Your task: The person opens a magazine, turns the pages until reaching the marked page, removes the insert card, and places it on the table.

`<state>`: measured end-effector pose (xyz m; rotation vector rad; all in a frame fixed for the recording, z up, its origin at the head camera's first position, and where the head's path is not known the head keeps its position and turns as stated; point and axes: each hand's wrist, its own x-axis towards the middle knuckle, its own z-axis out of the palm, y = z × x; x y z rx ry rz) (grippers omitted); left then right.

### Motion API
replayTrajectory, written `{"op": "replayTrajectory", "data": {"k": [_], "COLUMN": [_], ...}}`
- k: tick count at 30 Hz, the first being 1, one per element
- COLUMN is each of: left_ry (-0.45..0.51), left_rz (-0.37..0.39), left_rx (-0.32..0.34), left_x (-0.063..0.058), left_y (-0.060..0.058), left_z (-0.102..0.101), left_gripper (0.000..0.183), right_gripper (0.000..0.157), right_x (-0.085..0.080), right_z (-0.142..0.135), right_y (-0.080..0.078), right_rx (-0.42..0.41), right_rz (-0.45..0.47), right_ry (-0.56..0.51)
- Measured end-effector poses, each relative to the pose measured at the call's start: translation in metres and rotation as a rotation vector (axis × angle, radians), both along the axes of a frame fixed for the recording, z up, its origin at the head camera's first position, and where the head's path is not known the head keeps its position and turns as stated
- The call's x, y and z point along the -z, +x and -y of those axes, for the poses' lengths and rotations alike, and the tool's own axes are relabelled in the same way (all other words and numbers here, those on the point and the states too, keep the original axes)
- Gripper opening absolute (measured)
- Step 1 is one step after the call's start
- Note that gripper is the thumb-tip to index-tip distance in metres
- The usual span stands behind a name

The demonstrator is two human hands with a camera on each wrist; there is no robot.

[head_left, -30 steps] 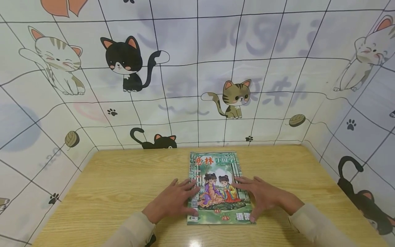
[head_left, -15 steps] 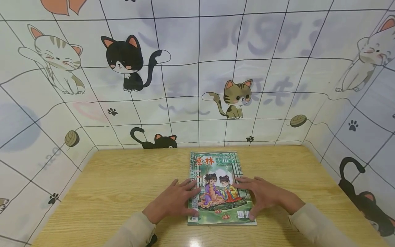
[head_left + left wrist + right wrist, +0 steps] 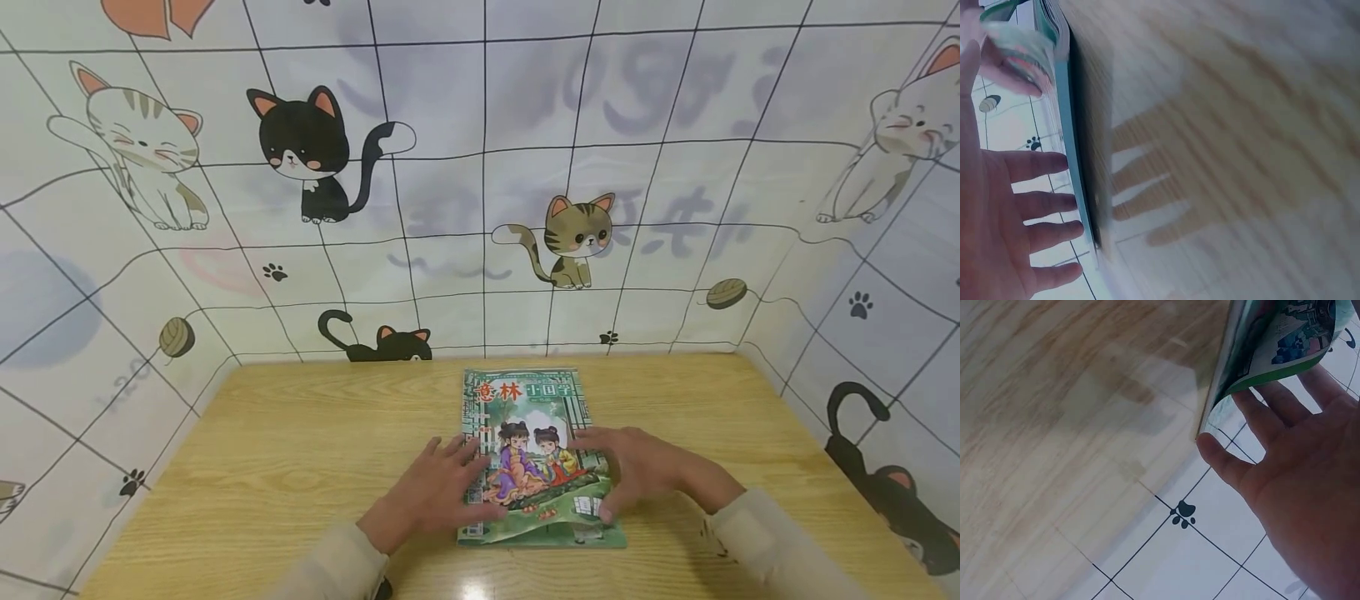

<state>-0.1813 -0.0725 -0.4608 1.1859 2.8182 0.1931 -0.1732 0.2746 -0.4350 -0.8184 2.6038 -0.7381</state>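
Note:
A magazine (image 3: 525, 417) lies on the wooden table, its green cover showing two illustrated children. The cover's lower right part bows up off the pages beneath. My right hand (image 3: 641, 471) is at the right edge, its thumb by the raised corner. In the right wrist view, the curled cover (image 3: 1304, 337) leans against the right hand's (image 3: 1310, 469) nearly straight fingers. Over the left edge rests my left hand (image 3: 435, 492), fingers spread and thumb on the lower cover. The left wrist view shows the left hand's (image 3: 1004, 219) extended fingertips along the magazine's spine (image 3: 1075, 144).
The wooden table (image 3: 300, 450) extends on both sides of the magazine. A white grid-patterned cloth wall (image 3: 450, 192) with printed cats encloses the back and sides. Light reflects off the tabletop near the front edge.
The cover's lower right corner has lifted and bowed upward at my right thumb. My left hand has shifted slightly to the right, its thumb farther over the cover.

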Motion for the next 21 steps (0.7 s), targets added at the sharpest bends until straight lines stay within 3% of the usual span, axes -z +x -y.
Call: {"op": "replayTrajectory", "data": {"k": [4, 9, 21], "left_ry": [-0.015, -0.025, 0.058], "left_rz": [-0.049, -0.121, -0.194], "left_rx": [0.013, 0.039, 0.13], "left_x": [-0.001, -0.002, -0.004], "left_y": [0.004, 0.008, 0.004], "left_z": [-0.006, -0.009, -0.006], "left_gripper": [0.097, 0.1, 0.081], "right_gripper": [0.101, 0.101, 0.091], "right_x": [-0.004, -0.009, -0.018], "right_z": [0.002, 0.003, -0.003], "right_y": [0.0, -0.003, -0.005], "right_rx": [0.036, 0.017, 0.025], "right_rz": [-0.023, -0.061, -0.059], "right_ry": [-0.026, -0.065, -0.076]}}
